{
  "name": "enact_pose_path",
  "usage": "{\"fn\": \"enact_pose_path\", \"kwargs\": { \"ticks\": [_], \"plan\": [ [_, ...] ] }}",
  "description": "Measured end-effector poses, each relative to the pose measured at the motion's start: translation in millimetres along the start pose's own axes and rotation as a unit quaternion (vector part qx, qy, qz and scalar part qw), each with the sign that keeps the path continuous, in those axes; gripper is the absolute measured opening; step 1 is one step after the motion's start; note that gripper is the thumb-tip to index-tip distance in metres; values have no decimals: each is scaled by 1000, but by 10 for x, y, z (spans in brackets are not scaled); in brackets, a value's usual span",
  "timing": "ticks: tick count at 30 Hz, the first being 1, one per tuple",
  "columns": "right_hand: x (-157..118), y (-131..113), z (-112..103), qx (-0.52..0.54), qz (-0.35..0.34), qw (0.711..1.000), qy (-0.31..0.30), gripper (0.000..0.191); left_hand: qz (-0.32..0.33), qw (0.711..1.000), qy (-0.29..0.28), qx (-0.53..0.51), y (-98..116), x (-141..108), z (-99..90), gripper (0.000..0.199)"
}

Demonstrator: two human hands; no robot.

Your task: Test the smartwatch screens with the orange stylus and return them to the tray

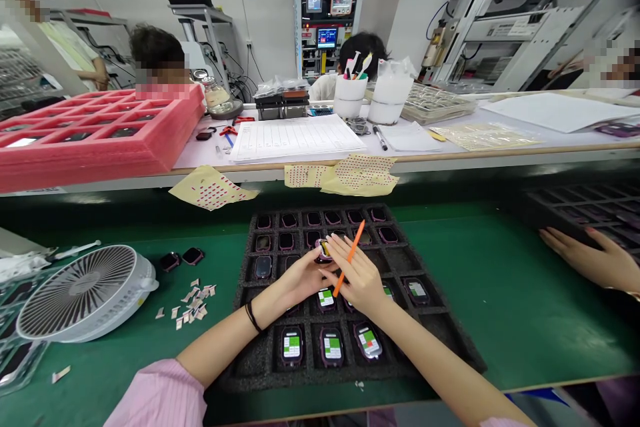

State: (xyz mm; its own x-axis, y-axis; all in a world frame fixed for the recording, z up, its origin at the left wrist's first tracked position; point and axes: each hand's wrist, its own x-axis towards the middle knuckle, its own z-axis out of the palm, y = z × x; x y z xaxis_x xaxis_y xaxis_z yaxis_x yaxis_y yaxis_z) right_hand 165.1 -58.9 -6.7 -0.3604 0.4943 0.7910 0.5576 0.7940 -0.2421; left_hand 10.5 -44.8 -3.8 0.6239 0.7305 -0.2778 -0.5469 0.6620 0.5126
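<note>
From the head camera, the person's left hand [300, 277] is curling its fingers partly closed, pinching a small pink-cased smartwatch [324, 250] from the near side. The watch is being held up just above a black foam tray [440, 340], over its middle rows. The right hand [361, 278] is half closed beside it, with its fingertips [333, 245] reaching the watch and an orange pick [350, 257] running beneath the fingers, apparently gripped there. The tray's pockets are holding more watches, and the nearest watches [331, 347] are showing green-and-white labels on their screens. On the green counter [450, 267], a white desk fan [85, 293] is lying to the left, beside scattered paper scraps [193, 300] and two dark watches [180, 257]. A co-worker's hand [590, 257] is resting on a second dark tray [585, 207] at right. Beyond, yellow sheets with red dots [363, 175] are hanging over the edge of a raised shelf, which is carrying a pink foam tray [95, 140] and a printed form [295, 139].
</note>
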Motion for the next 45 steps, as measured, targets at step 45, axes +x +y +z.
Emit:
{"fn": "enact_pose_path", "kwargs": {
  "ticks": [45],
  "plan": [
    [82, 219, -222, 381, 339, 860, 31, 37, 275, 772, 97, 566, 24, 27, -128, 54]
  ]
}}
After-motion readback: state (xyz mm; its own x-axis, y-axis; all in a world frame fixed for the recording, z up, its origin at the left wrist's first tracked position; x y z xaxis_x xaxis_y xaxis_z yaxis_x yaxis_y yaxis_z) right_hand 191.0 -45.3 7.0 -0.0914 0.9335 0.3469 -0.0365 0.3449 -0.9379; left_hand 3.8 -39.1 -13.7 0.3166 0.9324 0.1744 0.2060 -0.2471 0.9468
